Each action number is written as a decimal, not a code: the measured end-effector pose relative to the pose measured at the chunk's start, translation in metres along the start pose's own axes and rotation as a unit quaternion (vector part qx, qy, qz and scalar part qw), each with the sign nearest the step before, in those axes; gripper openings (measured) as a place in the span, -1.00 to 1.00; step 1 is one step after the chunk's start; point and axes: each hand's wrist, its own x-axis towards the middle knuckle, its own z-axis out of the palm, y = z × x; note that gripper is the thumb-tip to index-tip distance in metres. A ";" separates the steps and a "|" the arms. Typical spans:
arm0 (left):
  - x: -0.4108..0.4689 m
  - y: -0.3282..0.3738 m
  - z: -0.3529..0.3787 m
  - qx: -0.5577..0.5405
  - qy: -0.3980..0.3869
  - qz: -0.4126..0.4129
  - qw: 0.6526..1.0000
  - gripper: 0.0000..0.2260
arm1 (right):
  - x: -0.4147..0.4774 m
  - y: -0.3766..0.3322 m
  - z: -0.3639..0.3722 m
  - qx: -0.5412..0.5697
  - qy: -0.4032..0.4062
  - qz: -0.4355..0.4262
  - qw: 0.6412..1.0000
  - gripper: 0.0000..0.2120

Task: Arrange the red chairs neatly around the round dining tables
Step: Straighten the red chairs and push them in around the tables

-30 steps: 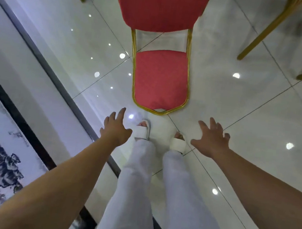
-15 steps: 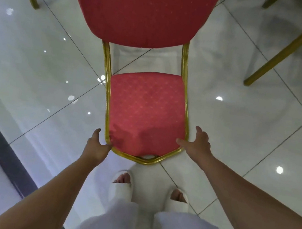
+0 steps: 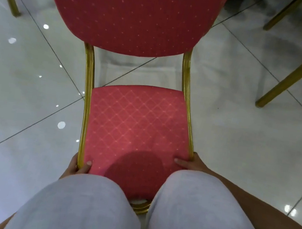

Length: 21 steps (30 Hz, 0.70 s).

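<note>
One red chair (image 3: 135, 124), two hands: left hand (image 3: 77, 166), right hand (image 3: 192, 163)

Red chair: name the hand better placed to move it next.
Left, marginally: the left hand wraps the gold frame, thumb on the backrest cushion. The right hand holds the opposite rail, partly hidden by a knee; likely both share.

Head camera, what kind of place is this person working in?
Probably a banquet hall or restaurant dining room: a red chair with padded fabric and a gold metal frame, gold legs of more chairs nearby, and a glossy tiled floor mirroring ceiling lights.
</note>
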 end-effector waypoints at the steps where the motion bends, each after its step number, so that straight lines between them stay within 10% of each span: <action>1: 0.002 -0.001 0.001 0.000 0.010 0.010 1.000 -0.62 | -0.001 -0.001 -0.002 0.008 -0.019 0.001 1.000 -0.38; 4: -0.012 0.025 -0.007 0.036 -0.049 -0.051 0.997 -0.53 | -0.028 -0.010 -0.008 0.033 -0.025 0.046 0.998 -0.60; 8: -0.080 0.087 -0.037 0.048 -0.079 -0.109 0.990 -0.52 | -0.101 -0.046 -0.024 -0.006 -0.031 0.109 0.994 -0.39; 21: -0.393 0.360 -0.136 0.003 0.063 -0.056 0.996 -0.73 | -0.486 -0.248 -0.116 0.065 0.019 0.107 0.992 -0.70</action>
